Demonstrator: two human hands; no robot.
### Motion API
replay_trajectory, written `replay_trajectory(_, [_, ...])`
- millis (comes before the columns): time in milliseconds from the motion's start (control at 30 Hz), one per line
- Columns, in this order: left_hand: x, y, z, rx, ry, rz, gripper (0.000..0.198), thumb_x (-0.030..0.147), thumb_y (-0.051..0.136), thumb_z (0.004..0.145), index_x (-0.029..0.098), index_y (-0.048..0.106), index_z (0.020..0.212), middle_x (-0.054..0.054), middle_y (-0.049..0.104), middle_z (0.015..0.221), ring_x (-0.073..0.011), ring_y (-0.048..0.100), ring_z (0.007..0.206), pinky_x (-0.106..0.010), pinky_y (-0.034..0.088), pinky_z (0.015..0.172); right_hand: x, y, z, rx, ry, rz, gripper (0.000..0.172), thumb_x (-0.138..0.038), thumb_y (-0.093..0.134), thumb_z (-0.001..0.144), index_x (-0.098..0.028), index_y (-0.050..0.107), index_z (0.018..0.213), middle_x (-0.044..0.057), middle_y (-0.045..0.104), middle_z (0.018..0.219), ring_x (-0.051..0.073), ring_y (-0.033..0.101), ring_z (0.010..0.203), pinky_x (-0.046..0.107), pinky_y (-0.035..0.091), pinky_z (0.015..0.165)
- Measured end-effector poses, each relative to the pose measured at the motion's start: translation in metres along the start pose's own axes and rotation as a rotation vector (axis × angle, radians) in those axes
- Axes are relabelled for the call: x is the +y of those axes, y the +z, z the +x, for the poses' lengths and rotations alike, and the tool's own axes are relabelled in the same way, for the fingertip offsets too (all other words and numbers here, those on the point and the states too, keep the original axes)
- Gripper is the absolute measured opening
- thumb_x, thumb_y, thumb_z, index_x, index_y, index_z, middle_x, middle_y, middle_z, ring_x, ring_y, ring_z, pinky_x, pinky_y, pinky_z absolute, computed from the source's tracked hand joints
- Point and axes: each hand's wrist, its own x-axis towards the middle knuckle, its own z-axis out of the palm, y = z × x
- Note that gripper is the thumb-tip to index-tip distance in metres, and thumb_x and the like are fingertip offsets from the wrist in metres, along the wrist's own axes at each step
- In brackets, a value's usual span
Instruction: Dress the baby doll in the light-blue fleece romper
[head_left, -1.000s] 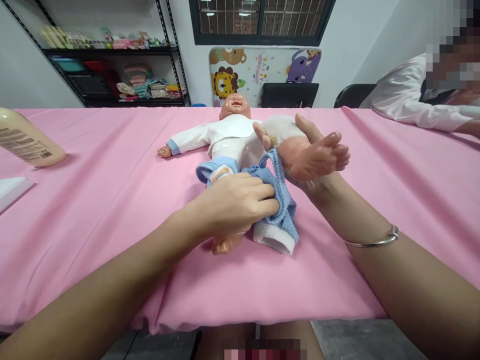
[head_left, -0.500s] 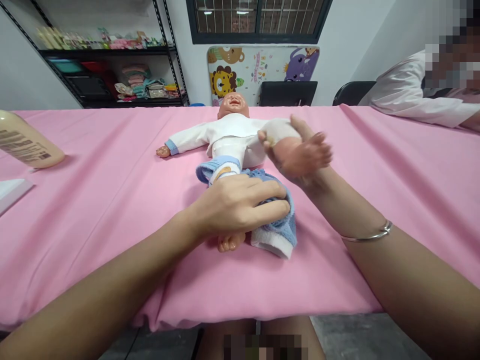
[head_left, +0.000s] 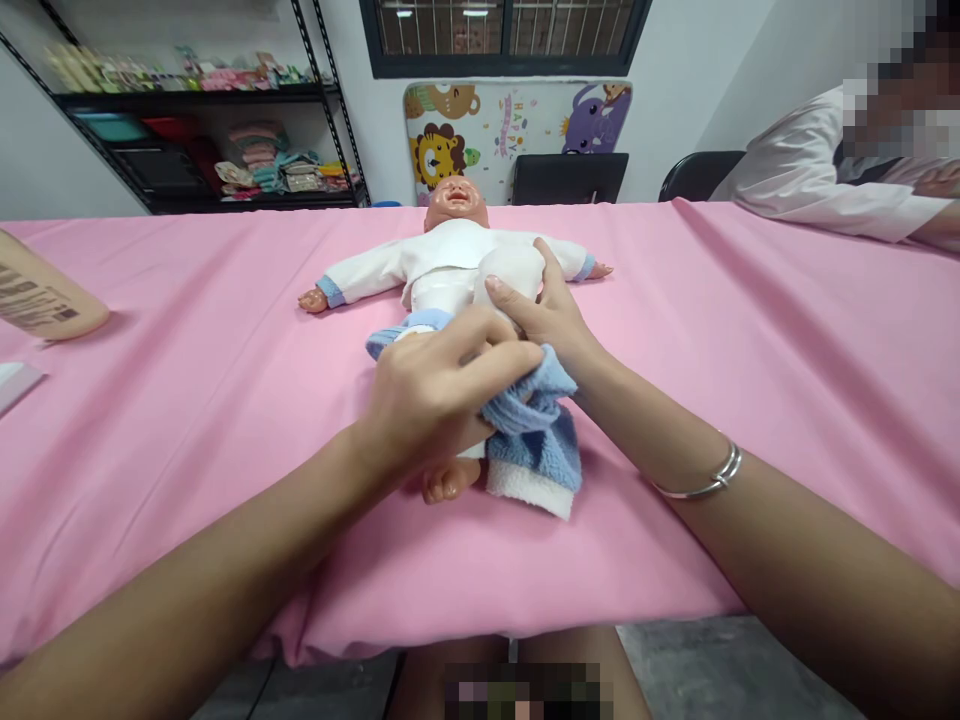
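Observation:
A baby doll in a white top lies on its back on the pink-covered table, head away from me. Blue fleece trousers with white cuffs are bunched around its legs; one bare foot sticks out toward me. My left hand is closed over the trousers at the doll's legs. My right hand rests on the doll's waist, fingers pinching at the trousers' top edge; a silver bangle circles that wrist.
A beige bottle lies at the left edge, with a white object below it. A person in a white sleeve leans on the table's far right. Black shelves, chairs and a cartoon mat stand behind.
My right hand had the doll's leg lifted with the bare foot in the air; it has lowered and now sits at the doll's waist. The trousers have bunched further over the leg.

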Motion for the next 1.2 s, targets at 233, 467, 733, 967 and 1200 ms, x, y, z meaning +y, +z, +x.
replay_trajectory(233, [-0.019,0.011,-0.001,-0.256,-0.404,-0.057,0.02,0.011,0.055,0.083,0.019,0.068,0.097,-0.002,0.064,0.09,-0.0159,0.061,0.083,-0.026,0.048,0.073,-0.009,0.005,-0.001,-0.108,0.066,0.054,0.058,-0.058,0.06,0.087,-0.022,0.052,0.132,0.006,0.06,0.124,0.022,0.057,0.118,0.037,0.049,0.104])
replay_trajectory(467, [-0.059,0.047,0.021,-0.387,-0.537,0.067,0.029,0.007,0.052,0.079,0.019,0.068,0.1,-0.004,0.067,0.097,-0.0222,0.061,0.091,-0.033,0.047,0.077,-0.001,-0.015,0.006,-0.239,0.231,0.113,0.054,-0.065,0.06,0.085,-0.019,0.065,0.112,0.006,0.066,0.116,0.023,0.059,0.113,0.038,0.049,0.101])
replay_trajectory(733, [-0.066,0.053,0.016,-0.452,-0.658,0.129,0.02,0.024,0.056,0.085,0.02,0.067,0.101,-0.005,0.072,0.095,-0.0261,0.065,0.091,-0.033,0.047,0.076,0.006,-0.032,0.014,-0.026,0.125,-0.157,0.014,-0.026,0.065,0.078,-0.013,0.062,0.072,0.0,0.054,0.065,0.011,0.049,0.064,0.024,0.041,0.06])
replay_trajectory(967, [-0.06,0.047,0.017,-0.571,-0.494,0.072,0.033,0.04,0.06,0.088,0.016,0.06,0.11,-0.01,0.066,0.112,-0.0273,0.062,0.104,-0.035,0.047,0.088,0.018,-0.025,0.021,0.226,0.107,0.05,0.007,-0.016,0.055,0.08,-0.016,0.06,0.075,-0.001,0.057,0.07,0.011,0.05,0.068,0.023,0.039,0.065])
replay_trajectory(1200, [-0.058,0.051,0.016,-0.615,-0.532,0.15,0.028,0.021,0.058,0.086,0.014,0.057,0.112,-0.009,0.068,0.099,-0.0298,0.064,0.095,-0.035,0.046,0.077,0.019,-0.017,0.018,0.228,0.349,0.171,0.007,-0.016,0.051,0.078,-0.017,0.056,0.073,-0.002,0.05,0.06,0.011,0.044,0.056,0.025,0.038,0.059])
